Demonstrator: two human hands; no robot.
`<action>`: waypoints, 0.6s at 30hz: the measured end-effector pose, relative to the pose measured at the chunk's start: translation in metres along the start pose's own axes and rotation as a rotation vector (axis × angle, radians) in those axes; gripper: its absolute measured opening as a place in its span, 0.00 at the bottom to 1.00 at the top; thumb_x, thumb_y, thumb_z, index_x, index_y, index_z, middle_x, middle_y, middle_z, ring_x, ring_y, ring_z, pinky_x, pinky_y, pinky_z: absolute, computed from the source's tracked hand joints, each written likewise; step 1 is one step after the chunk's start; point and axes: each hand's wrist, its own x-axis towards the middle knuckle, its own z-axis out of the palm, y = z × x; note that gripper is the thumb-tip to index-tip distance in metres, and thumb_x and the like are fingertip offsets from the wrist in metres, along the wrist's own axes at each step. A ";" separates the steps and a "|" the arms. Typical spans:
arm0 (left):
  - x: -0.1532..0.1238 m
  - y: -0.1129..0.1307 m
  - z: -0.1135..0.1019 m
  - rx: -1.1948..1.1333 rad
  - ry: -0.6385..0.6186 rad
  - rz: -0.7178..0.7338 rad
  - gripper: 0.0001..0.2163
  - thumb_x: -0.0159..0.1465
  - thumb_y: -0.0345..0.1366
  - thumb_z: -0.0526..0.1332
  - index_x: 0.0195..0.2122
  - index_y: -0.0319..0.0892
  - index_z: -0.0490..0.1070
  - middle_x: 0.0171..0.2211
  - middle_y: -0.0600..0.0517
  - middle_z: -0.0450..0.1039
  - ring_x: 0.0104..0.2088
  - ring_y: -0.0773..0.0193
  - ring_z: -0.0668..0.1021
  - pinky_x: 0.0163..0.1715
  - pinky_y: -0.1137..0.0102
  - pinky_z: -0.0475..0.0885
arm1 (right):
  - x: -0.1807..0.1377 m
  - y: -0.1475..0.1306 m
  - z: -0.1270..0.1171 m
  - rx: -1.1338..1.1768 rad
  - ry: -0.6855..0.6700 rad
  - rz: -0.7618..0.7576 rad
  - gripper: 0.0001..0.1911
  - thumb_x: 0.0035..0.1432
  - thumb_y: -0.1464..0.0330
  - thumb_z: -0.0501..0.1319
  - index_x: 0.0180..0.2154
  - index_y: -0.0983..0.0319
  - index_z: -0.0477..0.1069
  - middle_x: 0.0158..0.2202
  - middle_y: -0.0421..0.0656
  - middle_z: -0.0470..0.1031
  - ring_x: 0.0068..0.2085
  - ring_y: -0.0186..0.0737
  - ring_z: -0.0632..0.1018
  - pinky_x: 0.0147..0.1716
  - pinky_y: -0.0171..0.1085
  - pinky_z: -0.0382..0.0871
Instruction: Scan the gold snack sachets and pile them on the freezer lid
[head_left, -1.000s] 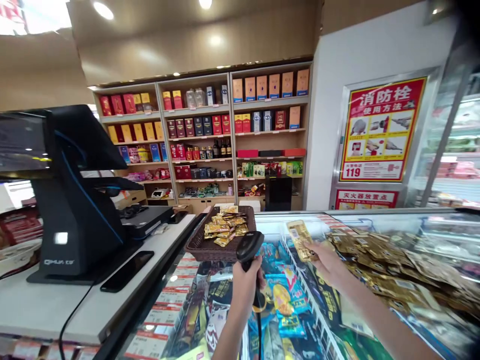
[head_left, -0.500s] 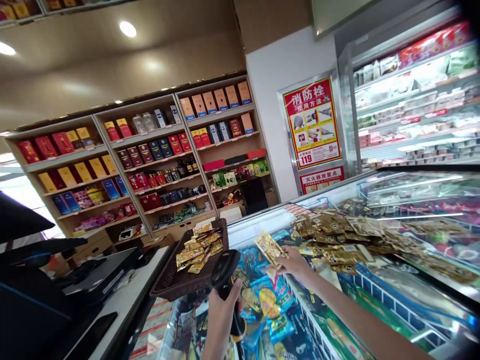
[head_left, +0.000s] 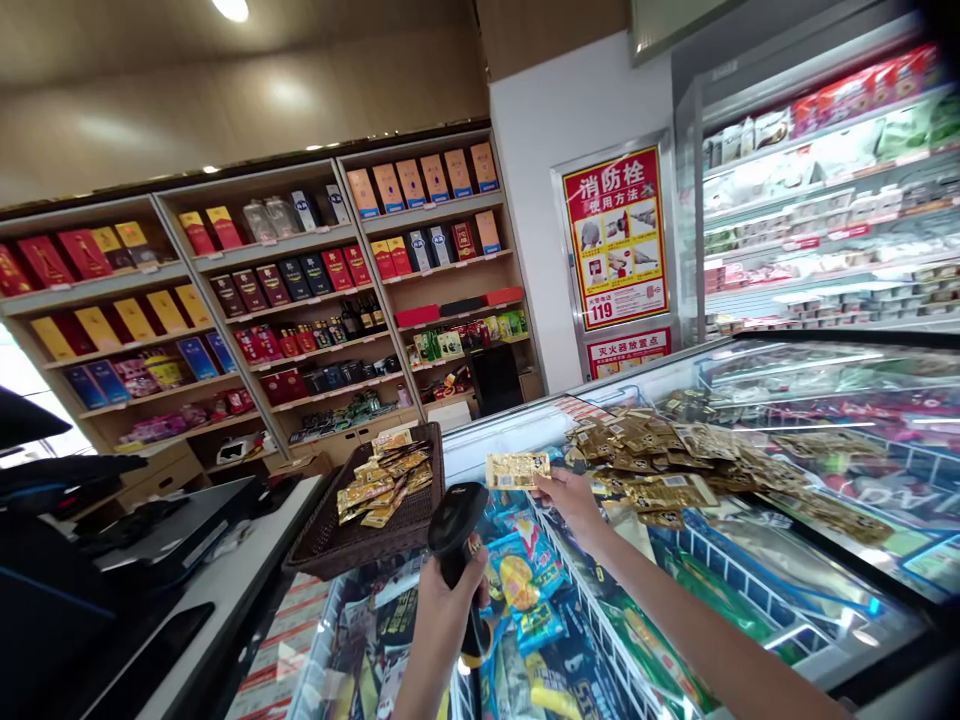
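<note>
My left hand [head_left: 448,592] is wrapped round the handle of a black barcode scanner [head_left: 457,520], its head tilted up and to the right. In my right hand [head_left: 574,500] a small gold packet [head_left: 517,470] is pinched by one end. The packet lies roughly level, a barcode showing on its face, just right of the scanner's head and apart from it. Left of the scanner, a dark brown woven basket [head_left: 315,548] holds several similar gold packets [head_left: 386,480]. Behind my right hand, a large pile of gold packets [head_left: 660,450] is spread over the freezer's glass top.
Beneath my hands is a glass-topped chest freezer [head_left: 480,440] with blue snack bags [head_left: 525,580] and white wire baskets inside. A counter [head_left: 247,570] with dark equipment runs along the left. Shelves of boxed goods [head_left: 300,270] and a lit display fridge [head_left: 825,210] stand behind.
My right hand has moved left and turned the gold packet from a slant to nearly level, closer to the scanner's head. The left hand keeps its hold. The view has shifted slightly.
</note>
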 end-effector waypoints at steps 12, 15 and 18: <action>-0.002 0.007 0.009 0.033 0.077 -0.055 0.22 0.49 0.55 0.73 0.30 0.41 0.71 0.14 0.59 0.64 0.14 0.68 0.67 0.17 0.72 0.59 | 0.004 0.005 0.017 0.120 -0.031 -0.027 0.21 0.42 0.54 0.76 0.30 0.63 0.77 0.30 0.44 0.81 0.38 0.47 0.84 0.44 0.43 0.81; -0.003 0.009 0.011 0.043 0.081 -0.059 0.21 0.50 0.54 0.73 0.29 0.41 0.70 0.15 0.59 0.65 0.14 0.68 0.68 0.18 0.72 0.60 | 0.005 0.007 0.017 0.082 -0.022 -0.041 0.22 0.42 0.52 0.76 0.29 0.63 0.76 0.28 0.43 0.80 0.38 0.49 0.84 0.44 0.44 0.82; -0.005 0.013 0.010 0.059 0.086 -0.054 0.20 0.51 0.53 0.72 0.27 0.42 0.70 0.15 0.59 0.64 0.14 0.68 0.67 0.18 0.72 0.60 | 0.005 0.004 0.014 0.049 -0.015 -0.059 0.22 0.43 0.53 0.75 0.29 0.63 0.75 0.28 0.44 0.80 0.38 0.48 0.84 0.44 0.44 0.81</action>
